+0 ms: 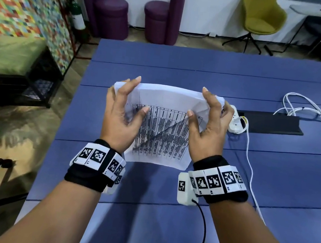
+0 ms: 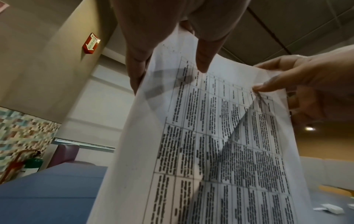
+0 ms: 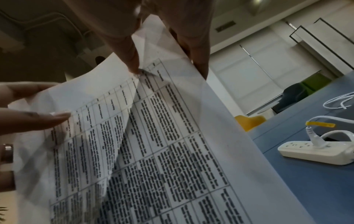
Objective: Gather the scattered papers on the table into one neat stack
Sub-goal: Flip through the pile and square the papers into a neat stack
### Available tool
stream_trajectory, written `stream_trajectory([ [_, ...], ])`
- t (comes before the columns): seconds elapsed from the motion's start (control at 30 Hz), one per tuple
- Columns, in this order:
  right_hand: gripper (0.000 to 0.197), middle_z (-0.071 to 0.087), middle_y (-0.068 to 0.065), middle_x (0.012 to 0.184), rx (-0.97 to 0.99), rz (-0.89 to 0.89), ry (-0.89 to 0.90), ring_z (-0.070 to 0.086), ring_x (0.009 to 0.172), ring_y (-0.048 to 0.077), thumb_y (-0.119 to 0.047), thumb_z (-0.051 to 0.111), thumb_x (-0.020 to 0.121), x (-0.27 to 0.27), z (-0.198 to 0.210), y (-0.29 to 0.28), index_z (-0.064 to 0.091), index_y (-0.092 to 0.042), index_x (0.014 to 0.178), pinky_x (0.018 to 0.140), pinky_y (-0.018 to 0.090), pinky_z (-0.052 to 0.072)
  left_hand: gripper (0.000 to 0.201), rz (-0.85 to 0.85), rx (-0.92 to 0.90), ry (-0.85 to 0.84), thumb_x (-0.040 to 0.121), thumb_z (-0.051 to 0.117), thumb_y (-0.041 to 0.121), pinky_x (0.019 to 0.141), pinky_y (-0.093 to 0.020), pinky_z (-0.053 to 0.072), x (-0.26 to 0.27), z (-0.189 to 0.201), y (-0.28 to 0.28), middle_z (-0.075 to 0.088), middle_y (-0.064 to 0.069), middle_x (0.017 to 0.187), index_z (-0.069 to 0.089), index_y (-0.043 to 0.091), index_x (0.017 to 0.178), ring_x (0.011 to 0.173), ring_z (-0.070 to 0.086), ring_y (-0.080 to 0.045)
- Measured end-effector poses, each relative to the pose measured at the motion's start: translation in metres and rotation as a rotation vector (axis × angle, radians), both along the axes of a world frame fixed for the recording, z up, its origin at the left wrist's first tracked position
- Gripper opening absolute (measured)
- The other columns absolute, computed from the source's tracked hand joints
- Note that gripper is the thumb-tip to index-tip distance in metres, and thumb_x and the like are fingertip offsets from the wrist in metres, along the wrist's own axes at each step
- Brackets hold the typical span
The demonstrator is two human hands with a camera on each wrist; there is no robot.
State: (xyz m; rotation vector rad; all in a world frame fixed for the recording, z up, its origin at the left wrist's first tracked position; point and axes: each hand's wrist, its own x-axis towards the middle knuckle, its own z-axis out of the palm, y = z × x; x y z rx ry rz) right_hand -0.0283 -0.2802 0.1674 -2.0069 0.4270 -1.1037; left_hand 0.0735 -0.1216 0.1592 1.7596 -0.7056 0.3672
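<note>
Both hands are holding the printed papers (image 1: 162, 125) upright over the blue worktop (image 1: 270, 176) — left hand (image 1: 120, 116) and right hand (image 1: 208, 127) pinching the side edges, fingers (image 1: 207, 95) curled.

Papers (image 1: 161, 125) stand on the table (image 1: 270, 176), power strip (image 1: 235, 121) right.

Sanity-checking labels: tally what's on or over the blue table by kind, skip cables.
Hands: 2, the left hand and the right hand, both gripping the paper
Paper bundle: 1, sheet count cannot be told
Power strip: 1
Black cable tray: 1
Total: 5
</note>
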Motion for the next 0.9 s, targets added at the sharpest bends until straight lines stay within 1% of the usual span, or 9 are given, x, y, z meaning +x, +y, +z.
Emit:
stream_trajectory([
  [0.07, 0.056, 0.033, 0.018, 0.129, -0.042, -0.008, 0.007, 0.035, 0.105, -0.023, 0.001, 0.06, 0.088, -0.003, 0.0, 0.002, 0.048, -0.027, 0.135, 0.088, -0.007, 0.027, 0.068, -0.019, -0.012, 0.001, 0.084, 0.072, 0.0, 0.114, -0.034, 0.034, -0.002, -0.003, 0.0, 0.039, -0.016, 0.134, 0.043, 0.025, 0.14, 0.137, 0.036, -0.017],
  [0.17, 0.054, 0.035, 0.02, 0.125, -0.078, 0.008, -0.009, 0.038, 0.103, -0.027, 0.003, 0.06, 0.088, -0.007, 0.002, 0.002, 0.049, -0.025, 0.133, 0.09, -0.006, 0.027, 0.061, -0.011, -0.032, -0.033, 0.083, 0.071, -0.004, 0.113, -0.019, 0.028, -0.001, -0.005, 0.003, 0.042, -0.02, 0.131, 0.048, 0.021, 0.135, 0.136, 0.038, -0.013],
  [0.3, 0.045, 0.039, 0.014, 0.12, -0.04, 0.002, -0.027, 0.043, 0.111, -0.004, -0.005, 0.063, 0.088, 0.0, -0.002, -0.005, 0.057, -0.031, 0.125, 0.092, 0.0, 0.032, 0.054, 0.023, -0.037, -0.075, 0.083, 0.071, -0.005, 0.108, -0.013, 0.03, -0.004, 0.001, 0.001, 0.048, -0.023, 0.124, 0.052, 0.017, 0.129, 0.121, 0.043, 0.005],
  [0.37, 0.047, 0.039, 0.014, 0.119, -0.052, -0.007, -0.031, 0.044, 0.11, 0.0, -0.005, 0.064, 0.087, 0.001, -0.003, -0.006, 0.055, -0.034, 0.123, 0.09, -0.001, 0.031, 0.055, 0.019, -0.036, -0.066, 0.083, 0.071, -0.004, 0.109, -0.02, 0.033, 0.0, -0.002, 0.002, 0.046, -0.018, 0.125, 0.053, 0.017, 0.131, 0.122, 0.044, -0.001],
  [0.47, 0.048, 0.039, 0.02, 0.117, -0.107, 0.009, -0.046, 0.041, 0.101, -0.019, 0.002, 0.062, 0.087, -0.004, -0.003, -0.004, 0.056, -0.027, 0.125, 0.09, -0.003, 0.03, 0.063, -0.014, -0.075, -0.001, 0.086, 0.067, -0.005, 0.106, -0.039, 0.044, 0.0, -0.006, 0.004, 0.041, -0.008, 0.124, 0.047, 0.024, 0.139, 0.121, 0.045, -0.005],
  [0.57, 0.051, 0.041, 0.019, 0.115, -0.12, 0.018, -0.037, 0.044, 0.098, -0.019, 0.0, 0.061, 0.089, -0.005, -0.004, -0.006, 0.051, -0.032, 0.127, 0.092, -0.001, 0.033, 0.053, -0.013, -0.088, -0.06, 0.086, 0.06, -0.017, 0.099, -0.008, 0.039, -0.005, -0.002, 0.003, 0.043, -0.025, 0.116, 0.048, 0.006, 0.132, 0.11, 0.048, 0.009],
  [0.7, 0.046, 0.042, 0.017, 0.115, -0.102, 0.026, -0.036, 0.047, 0.094, -0.014, -0.002, 0.061, 0.089, -0.003, -0.006, -0.009, 0.053, -0.03, 0.125, 0.089, 0.001, 0.035, 0.05, -0.003, -0.084, -0.087, 0.085, 0.061, -0.016, 0.094, -0.001, 0.036, -0.007, 0.002, 0.002, 0.047, -0.027, 0.11, 0.049, 0.006, 0.128, 0.106, 0.047, 0.014],
  [0.83, 0.041, 0.043, 0.013, 0.116, -0.082, 0.024, -0.059, 0.046, 0.1, -0.013, -0.001, 0.065, 0.085, -0.002, -0.003, -0.01, 0.059, -0.02, 0.122, 0.089, 0.001, 0.035, 0.064, -0.018, -0.08, -0.034, 0.088, 0.066, -0.003, 0.108, -0.019, 0.035, 0.002, -0.008, 0.005, 0.049, -0.002, 0.132, 0.039, 0.014, 0.143, 0.124, 0.045, 0.004],
  [0.9, 0.062, 0.044, 0.008, 0.124, -0.005, 0.084, -0.086, 0.048, 0.112, -0.003, 0.0, 0.072, 0.078, -0.003, -0.003, -0.013, 0.049, -0.028, 0.129, 0.096, 0.011, 0.039, 0.088, -0.109, -0.18, 0.157, 0.086, 0.069, -0.002, 0.111, -0.034, 0.039, 0.003, -0.015, 0.005, 0.049, 0.01, 0.139, 0.019, 0.028, 0.152, 0.129, 0.049, -0.011],
])
